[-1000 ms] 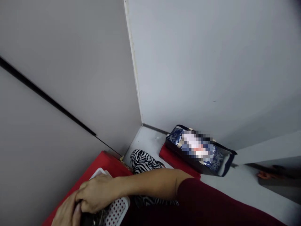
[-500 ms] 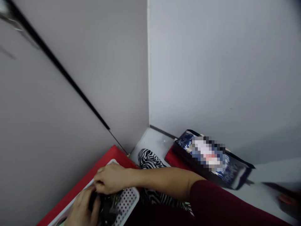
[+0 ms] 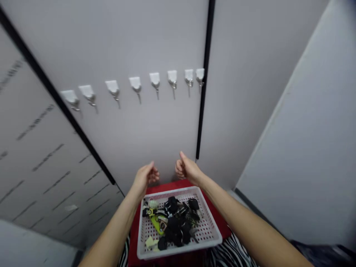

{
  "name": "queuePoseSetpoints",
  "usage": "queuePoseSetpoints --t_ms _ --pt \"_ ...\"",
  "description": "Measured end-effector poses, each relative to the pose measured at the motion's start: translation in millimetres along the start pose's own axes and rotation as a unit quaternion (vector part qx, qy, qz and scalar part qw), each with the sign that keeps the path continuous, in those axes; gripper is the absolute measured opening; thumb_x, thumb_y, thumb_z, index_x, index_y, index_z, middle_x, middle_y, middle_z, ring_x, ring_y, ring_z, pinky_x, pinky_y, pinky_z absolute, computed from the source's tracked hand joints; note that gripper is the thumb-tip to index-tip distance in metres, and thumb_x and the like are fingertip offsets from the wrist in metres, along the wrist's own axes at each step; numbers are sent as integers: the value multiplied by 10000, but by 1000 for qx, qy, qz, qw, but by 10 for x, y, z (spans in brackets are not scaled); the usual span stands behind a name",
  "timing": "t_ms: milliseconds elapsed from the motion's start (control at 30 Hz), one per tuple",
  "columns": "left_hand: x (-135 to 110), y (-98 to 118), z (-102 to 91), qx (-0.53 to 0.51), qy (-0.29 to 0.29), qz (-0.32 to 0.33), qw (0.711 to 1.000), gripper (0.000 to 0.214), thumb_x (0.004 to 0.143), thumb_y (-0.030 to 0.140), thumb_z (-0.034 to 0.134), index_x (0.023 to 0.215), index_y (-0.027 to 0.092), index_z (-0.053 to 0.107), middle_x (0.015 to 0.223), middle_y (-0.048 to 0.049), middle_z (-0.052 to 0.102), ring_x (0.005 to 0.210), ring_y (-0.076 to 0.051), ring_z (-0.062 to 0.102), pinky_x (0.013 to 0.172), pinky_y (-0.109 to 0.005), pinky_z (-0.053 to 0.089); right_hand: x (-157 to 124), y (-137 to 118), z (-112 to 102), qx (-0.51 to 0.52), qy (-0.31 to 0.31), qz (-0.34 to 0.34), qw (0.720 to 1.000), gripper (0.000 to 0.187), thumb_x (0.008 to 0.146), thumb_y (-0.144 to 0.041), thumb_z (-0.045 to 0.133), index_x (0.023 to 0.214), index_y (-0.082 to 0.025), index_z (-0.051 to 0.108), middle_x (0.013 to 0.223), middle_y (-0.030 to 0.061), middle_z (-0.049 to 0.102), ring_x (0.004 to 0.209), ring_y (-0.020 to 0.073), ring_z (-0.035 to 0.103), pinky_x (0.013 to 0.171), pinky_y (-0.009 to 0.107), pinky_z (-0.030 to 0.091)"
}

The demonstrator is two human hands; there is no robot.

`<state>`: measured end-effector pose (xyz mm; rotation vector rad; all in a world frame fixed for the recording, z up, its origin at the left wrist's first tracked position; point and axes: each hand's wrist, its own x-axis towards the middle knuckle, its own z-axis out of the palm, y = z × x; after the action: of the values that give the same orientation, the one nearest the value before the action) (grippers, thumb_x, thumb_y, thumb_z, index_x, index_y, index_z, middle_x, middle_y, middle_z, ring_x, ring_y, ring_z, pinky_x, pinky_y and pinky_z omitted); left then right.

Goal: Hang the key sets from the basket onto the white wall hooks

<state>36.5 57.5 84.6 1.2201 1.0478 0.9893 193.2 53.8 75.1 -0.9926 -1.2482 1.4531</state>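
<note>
My left hand (image 3: 145, 176) and my right hand (image 3: 187, 169) are raised side by side in front of the grey wall panel, a small gap between them. Both have their fingers curled in and the thumb up; whatever they may hold is hidden behind the fingers. Just below them a white perforated basket (image 3: 211, 226) rests on a red surface (image 3: 167, 185). It holds a heap of black key fobs (image 3: 178, 218), a yellow-green tag (image 3: 158, 222) and some pale tags. A row of several white wall hooks (image 3: 136, 84) hangs well above the hands, all bare.
A black vertical strip (image 3: 204, 81) divides the wall panels behind my right hand; another black strip (image 3: 55, 96) runs diagonally at left. A plain grey wall (image 3: 306, 167) closes in on the right. Zebra-patterned fabric (image 3: 230, 254) lies below the basket.
The view has swung from the floor corner and blue bag to the hook wall. Both hands have left the basket and risen above it, apart from each other.
</note>
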Motion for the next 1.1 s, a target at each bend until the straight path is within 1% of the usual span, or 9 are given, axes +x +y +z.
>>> queuePoseSetpoints --t_ms 67,133,200,300,467,633,933,1033,1100 --pt "162 268 -12 -70 -32 -25 997 449 618 550 303 444 140 359 341 44 367 295 -31 327 333 -151 239 116 -200 102 48 -76 22 996 524 667 -587 90 390 -165 234 301 -64 227 274 38 188 317 174 177" --pt "247 478 3 -105 -111 -29 988 517 618 605 196 401 148 304 289 56 272 247 -24 230 299 -150 156 196 -348 192 71 -123 26 989 537 653 -607 71 385 -164 214 297 -66 204 271 35 162 309 168 152" --pt "259 610 35 -117 -186 -30 975 551 604 636 131 387 153 283 276 57 235 234 -23 181 292 -152 117 232 -444 261 84 -147 18 985 543 645 -618 66 382 -163 198 296 -66 186 269 34 148 306 165 134" --pt "194 689 65 -113 -240 -35 963 569 582 660 99 386 155 273 272 57 221 228 -23 157 291 -151 99 206 -523 337 80 -156 5 984 543 637 -626 47 385 -164 182 299 -68 161 268 34 133 305 163 126" --pt "1 718 8 -93 -264 -30 960 565 577 666 103 386 157 256 274 61 193 228 -22 149 289 -150 88 24 -621 484 2 -138 11 990 530 632 -627 18 393 -174 158 310 -66 147 275 33 126 307 164 117" --pt "-241 709 -77 -73 -244 -18 967 558 580 664 104 389 160 247 285 61 179 240 -19 150 298 -148 84 -146 -647 667 -61 -118 18 991 533 615 -630 -35 401 -179 150 326 -65 141 288 33 122 312 171 120" --pt "-567 492 -175 4 -152 -13 988 561 572 667 90 391 163 258 288 57 206 250 -20 144 310 -155 102 -288 -417 902 -84 -132 50 986 534 595 -642 -59 419 -187 160 329 -71 117 284 35 103 303 171 104" --pt "-609 384 -220 72 -89 11 993 576 584 652 73 406 158 309 313 37 291 269 -34 241 328 -166 186 -314 -336 958 -98 -126 40 986 529 616 -634 -19 424 -185 182 323 -74 135 277 35 121 299 170 124" --pt "-637 210 -279 184 -13 43 982 545 610 616 163 441 145 381 380 9 397 339 -57 355 384 -185 270 -340 -207 954 -128 -86 25 988 521 638 -622 48 429 -179 225 321 -70 188 275 35 169 304 172 155"
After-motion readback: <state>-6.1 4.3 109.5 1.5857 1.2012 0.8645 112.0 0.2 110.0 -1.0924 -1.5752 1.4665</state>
